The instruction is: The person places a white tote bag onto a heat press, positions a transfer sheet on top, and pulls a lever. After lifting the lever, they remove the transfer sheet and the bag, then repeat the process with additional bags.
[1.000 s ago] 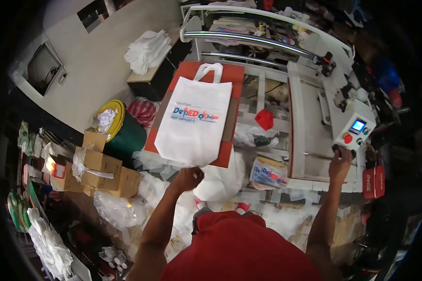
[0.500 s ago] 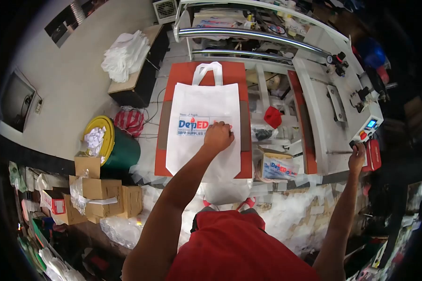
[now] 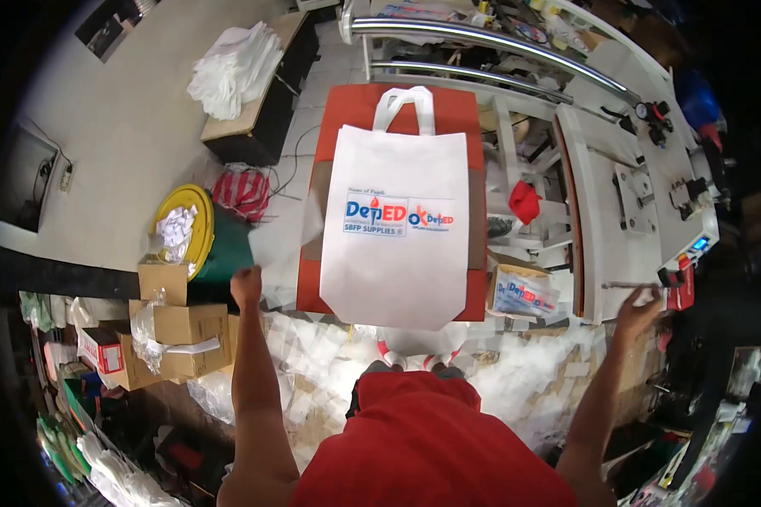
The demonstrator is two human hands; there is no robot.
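A white bag [image 3: 397,279] with two handles lies flat on a reddish-brown board [image 3: 355,103], its blue and red print facing up. My left hand [image 3: 246,288] is closed in the air, left of the board and near the green bin; anything inside it is hidden. On the right, my right hand [image 3: 640,312] is beside the front end of the machine [image 3: 617,177], below its blue-lit control panel [image 3: 698,245]. Its fingers are partly curled and apart, with nothing visible in them.
White bags are piled on a side table [image 3: 214,129]. A green bin with a yellow rim [image 3: 196,258] and cardboard boxes [image 3: 193,325] stand at left. A box of printed pieces [image 3: 524,291] sits right of the board. Metal bars [image 3: 490,35] span the top.
My left hand has left the print on the bag and moved left past the board. My right hand has come away from the control panel and dropped lower. The view has shifted.
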